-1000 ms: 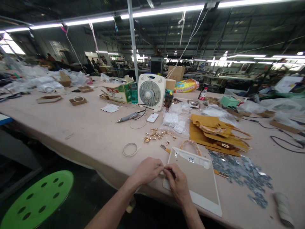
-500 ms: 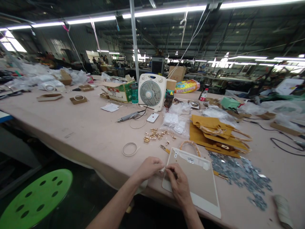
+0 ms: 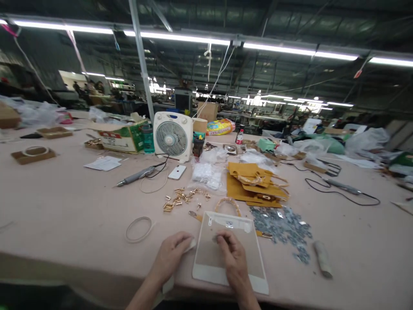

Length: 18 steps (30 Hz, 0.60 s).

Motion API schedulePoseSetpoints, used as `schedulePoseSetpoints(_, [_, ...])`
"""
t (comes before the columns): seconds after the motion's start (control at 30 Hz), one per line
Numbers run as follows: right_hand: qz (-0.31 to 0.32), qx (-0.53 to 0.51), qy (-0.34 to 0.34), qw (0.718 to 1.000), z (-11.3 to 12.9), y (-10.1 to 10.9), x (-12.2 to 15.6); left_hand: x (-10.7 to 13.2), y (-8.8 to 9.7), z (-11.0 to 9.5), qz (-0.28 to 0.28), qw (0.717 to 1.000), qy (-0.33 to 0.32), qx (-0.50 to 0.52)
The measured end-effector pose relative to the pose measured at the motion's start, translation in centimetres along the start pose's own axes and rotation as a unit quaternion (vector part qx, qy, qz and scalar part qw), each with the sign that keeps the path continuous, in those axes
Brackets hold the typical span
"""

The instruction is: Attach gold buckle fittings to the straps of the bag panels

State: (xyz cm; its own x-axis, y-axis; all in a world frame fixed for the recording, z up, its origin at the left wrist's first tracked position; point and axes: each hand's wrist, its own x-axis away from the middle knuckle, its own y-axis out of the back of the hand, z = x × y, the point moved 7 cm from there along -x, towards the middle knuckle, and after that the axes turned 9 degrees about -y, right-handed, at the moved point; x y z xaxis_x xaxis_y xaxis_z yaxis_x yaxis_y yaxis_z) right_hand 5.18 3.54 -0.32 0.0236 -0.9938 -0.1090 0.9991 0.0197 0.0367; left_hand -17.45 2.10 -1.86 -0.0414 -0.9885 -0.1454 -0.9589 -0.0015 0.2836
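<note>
My left hand [image 3: 172,254] is closed on a small white piece [image 3: 192,244], just off the left edge of a beige bag panel with a white border [image 3: 206,258]. Over that panel, my right hand [image 3: 235,260] pinches something small and greyish, too blurred to name. A plastic-wrapped tan handle [image 3: 227,201] shows past the panel's far edge. Mustard straps with metal ends stick out at both sides, the left end [image 3: 193,214] and the right end [image 3: 265,234]. Below my left wrist hangs a pale strip [image 3: 168,284].
Gold fittings [image 3: 180,198] lie beyond the panel. Grey metal plates [image 3: 280,226] and mustard bag pieces [image 3: 258,183] are to the right. A coiled white cord [image 3: 138,229], a corded electric screwdriver [image 3: 135,176], a phone [image 3: 177,172] and a fan [image 3: 173,137] stand or lie leftward.
My hands were together at the panel's left edge and are now apart. The right hand has moved over the panel, while the left stays beside it. The head view has swung right.
</note>
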Motion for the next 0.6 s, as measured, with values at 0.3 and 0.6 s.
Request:
schedulePoseSetpoints(0.3, [0.033,0.208,-0.012,0.978,1.0,7.1,-8.9,0.3,-0.2,-0.5,0.006,0.999,-0.026,-0.018])
schedulePoseSetpoints(0.6, [0.039,0.235,-0.031,0.971,-0.7,6.1,-9.9,0.6,0.1,-0.8,-0.014,0.999,-0.043,-0.030])
